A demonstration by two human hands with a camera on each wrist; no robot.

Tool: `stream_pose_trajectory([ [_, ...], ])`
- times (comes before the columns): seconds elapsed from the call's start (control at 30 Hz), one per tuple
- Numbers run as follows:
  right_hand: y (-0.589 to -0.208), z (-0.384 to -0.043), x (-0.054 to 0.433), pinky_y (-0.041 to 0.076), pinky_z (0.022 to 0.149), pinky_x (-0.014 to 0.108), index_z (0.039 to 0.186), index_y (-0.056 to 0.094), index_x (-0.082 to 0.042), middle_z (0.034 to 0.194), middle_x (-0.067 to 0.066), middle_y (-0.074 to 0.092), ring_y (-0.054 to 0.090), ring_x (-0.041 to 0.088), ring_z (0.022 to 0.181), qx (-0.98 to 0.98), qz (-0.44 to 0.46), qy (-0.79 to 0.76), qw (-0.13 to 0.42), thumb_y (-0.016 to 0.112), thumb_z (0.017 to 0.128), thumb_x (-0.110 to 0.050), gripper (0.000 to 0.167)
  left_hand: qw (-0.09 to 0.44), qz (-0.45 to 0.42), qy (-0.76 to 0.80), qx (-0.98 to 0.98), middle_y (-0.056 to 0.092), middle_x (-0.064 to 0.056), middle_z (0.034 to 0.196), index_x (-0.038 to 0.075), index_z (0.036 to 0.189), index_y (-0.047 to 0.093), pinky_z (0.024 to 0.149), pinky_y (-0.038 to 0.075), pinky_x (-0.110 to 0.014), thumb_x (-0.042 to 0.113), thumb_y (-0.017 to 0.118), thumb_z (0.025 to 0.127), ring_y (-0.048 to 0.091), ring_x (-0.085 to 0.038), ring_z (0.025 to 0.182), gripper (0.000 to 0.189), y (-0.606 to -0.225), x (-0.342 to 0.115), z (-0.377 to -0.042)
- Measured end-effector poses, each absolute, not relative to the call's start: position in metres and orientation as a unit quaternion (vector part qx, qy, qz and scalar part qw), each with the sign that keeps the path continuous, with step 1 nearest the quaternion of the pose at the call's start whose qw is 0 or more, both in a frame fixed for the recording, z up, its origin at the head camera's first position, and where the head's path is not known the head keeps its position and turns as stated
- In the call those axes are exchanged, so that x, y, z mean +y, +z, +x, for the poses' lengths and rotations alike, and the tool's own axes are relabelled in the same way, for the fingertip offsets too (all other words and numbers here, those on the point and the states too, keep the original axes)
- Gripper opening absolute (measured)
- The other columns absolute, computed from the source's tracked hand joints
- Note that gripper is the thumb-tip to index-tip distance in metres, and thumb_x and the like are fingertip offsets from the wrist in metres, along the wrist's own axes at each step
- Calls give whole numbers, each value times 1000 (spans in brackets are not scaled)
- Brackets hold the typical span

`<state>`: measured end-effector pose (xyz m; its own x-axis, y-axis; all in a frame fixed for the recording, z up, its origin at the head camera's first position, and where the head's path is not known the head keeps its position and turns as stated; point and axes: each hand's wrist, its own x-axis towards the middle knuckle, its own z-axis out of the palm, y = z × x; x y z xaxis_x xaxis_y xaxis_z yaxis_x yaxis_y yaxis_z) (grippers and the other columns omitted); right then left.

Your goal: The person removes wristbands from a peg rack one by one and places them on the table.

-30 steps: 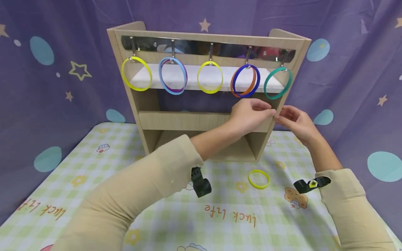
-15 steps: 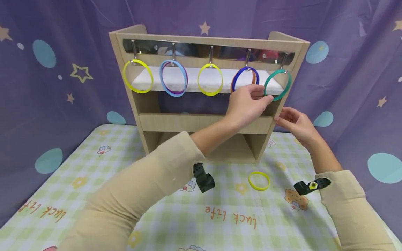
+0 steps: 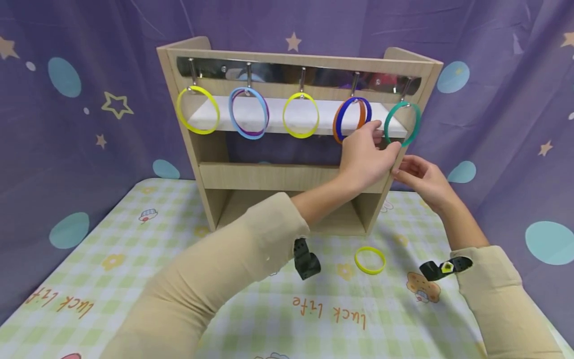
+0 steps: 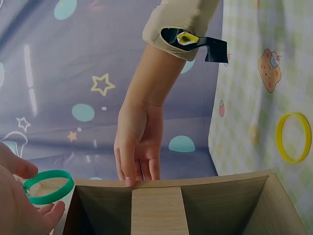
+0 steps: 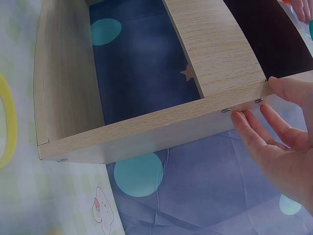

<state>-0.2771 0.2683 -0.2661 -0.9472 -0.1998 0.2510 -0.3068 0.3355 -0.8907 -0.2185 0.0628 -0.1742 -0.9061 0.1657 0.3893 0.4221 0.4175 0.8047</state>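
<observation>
Purple curtain backs a rack on checked cloth. Beside the teal ring, hung from the end hook, the left hand spreads thumb and fingers; contact is unclear. A careless thumb could bump it loose, or fingers snag the blue ring. The right hand, fingers relaxed, touches the rack's edge. Both rings look smooth and thin, the hook shiny metal, the rack pale wood-grain.
</observation>
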Motion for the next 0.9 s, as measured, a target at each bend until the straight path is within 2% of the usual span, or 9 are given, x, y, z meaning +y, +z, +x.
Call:
stream_pose_trajectory([
  [0.07,-266,-277,268,53,80,7,116,54,-26,100,-22,61,60,-6,92,-822,153,546,50,61,95,-22,22,129,-174,-519,-827,69,-4,120,5,132,55,88,53,-10,20,63,89,66,-9,108,47,-174,64,-218],
  [0.33,-265,-277,269,53,79,7,120,52,-24,100,-23,60,60,-7,92,-832,139,535,47,60,95,-23,26,163,-172,-537,-810,72,-2,99,5,109,63,66,50,-4,16,65,89,69,-6,86,23,-172,73,-221],
  [0.7,-267,-277,269,54,79,7,118,54,-25,101,-20,62,61,-5,93,-814,135,563,34,62,94,-20,26,196,-136,-551,-800,73,-3,87,6,98,66,57,46,-3,16,69,86,66,-5,75,16,-166,77,-224],
  [0.9,-266,-277,269,54,79,7,120,53,-21,102,-19,62,61,-3,94,-811,140,568,35,63,94,-22,28,182,-122,-556,-802,75,-2,89,7,98,68,59,48,-4,18,70,86,68,-5,77,16,-157,74,-225],
])
